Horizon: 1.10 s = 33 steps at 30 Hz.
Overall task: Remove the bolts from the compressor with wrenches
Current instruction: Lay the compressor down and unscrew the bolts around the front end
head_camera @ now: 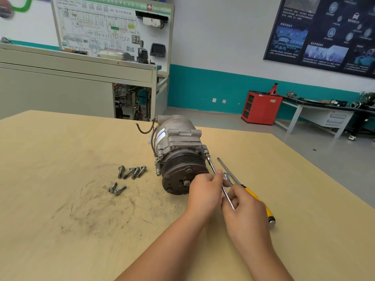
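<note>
The grey compressor (178, 142) lies on the wooden table (60, 220), pulley end toward me. Several removed bolts (132, 172) lie to its left, and two more bolts (117, 189) sit nearer me. A thin metal shaft (211, 166) runs from a bolt head at the compressor's right ear (206, 154) down between my hands. My left hand (205, 191) pinches this shaft beside the pulley. My right hand (243, 207) grips a small shiny open-end wrench (226, 177), with its jaw close to the shaft. I cannot tell where the shaft ends under my fingers.
A yellow-handled screwdriver (257, 198) lies on the table right of the compressor, partly under my right hand. A black wire (144, 129) curls off the compressor's back. Beyond the table stand a grey cabinet (77, 88), a red cabinet (261, 107) and a workbench (324, 110).
</note>
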Motion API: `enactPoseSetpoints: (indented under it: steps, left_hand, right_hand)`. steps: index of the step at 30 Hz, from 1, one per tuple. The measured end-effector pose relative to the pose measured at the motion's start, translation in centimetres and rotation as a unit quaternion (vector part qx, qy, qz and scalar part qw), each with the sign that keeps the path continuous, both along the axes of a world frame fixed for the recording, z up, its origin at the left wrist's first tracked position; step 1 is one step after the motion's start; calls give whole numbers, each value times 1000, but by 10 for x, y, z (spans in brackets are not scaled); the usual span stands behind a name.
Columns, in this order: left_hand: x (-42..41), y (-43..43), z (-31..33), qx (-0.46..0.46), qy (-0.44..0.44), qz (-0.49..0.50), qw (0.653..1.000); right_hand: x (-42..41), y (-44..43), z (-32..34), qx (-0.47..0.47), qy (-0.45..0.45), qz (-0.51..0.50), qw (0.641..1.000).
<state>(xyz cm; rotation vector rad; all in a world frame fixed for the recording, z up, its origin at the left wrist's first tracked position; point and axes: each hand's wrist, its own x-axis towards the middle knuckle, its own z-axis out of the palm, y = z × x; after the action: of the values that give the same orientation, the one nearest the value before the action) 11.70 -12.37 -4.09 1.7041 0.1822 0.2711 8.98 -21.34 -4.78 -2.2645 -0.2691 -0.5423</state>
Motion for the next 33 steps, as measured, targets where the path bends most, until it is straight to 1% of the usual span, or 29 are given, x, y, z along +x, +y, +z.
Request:
enactPoseSetpoints:
  steps: [1, 2, 3, 5, 6, 7, 9, 11, 14, 15, 16, 18, 20, 21, 23, 25, 26, 30, 33]
  left_hand:
    - [0, 0, 1, -22, 8, -7, 1000]
    - [-1, 0, 2, -44, 17, -18, 999]
    - [-1, -1, 3, -65, 27, -31, 997]
    - [-2, -2, 5, -105, 40, -53, 992]
    - [-3, -2, 6, -122, 40, -60, 990]
    - [-3, -2, 6, -136, 39, -65, 988]
    - [-4, -1, 5, -148, 36, -76, 985]
    - [-5, 0, 5, -151, 40, -83, 984]
    - [-5, 0, 6, -164, 54, -91, 981]
    - [-4, 0, 6, -159, 55, -89, 982]
    - [-4, -1, 5, -144, 51, -85, 985]
    - [-4, -2, 4, -107, 37, -75, 991]
    - [-5, -2, 3, -80, 29, -64, 994]
    - [-5, -2, 2, -67, 28, -55, 996]
    - [-4, -2, 2, -27, 24, -29, 999]
    - [-3, -2, 0, 26, 19, 2, 999]
    - [-3, -2, -2, 47, 17, 11, 999]
    - [-5, -3, -8, 97, 25, -5, 995]
    - [-9, -5, -9, 123, 22, -13, 992]
  right_hand:
    - [2, -1, 0, 34, 21, 5, 999]
    - [4, -3, 0, 84, 63, 17, 994]
    - [6, -5, 1, 143, 120, 34, 982]
    - [6, -8, 4, 252, 224, 74, 939]
    - [5, -9, 6, 287, 253, 94, 919]
    - [4, -10, 7, 304, 267, 109, 908]
    - [3, -12, 8, 307, 265, 119, 906]
    - [2, -14, 5, 279, 242, 109, 923]
    - [2, -16, -3, 167, 143, 71, 973]
    - [2, -16, -4, 134, 104, 54, 984]
    - [1, -16, -5, 114, 74, 39, 990]
    - [0, -16, -5, 92, 53, 22, 994]
    - [2, -16, -8, 86, 81, 34, 992]
    - [4, -16, -9, 108, 115, 49, 986]
    - [12, -18, -4, 198, 181, 66, 961]
    - [27, -19, 6, 276, 193, 53, 940]
    - [35, -18, 12, 289, 195, 50, 936]
    - [63, 4, 34, 285, 237, 104, 923]
    - [75, 24, 43, 273, 256, 96, 922]
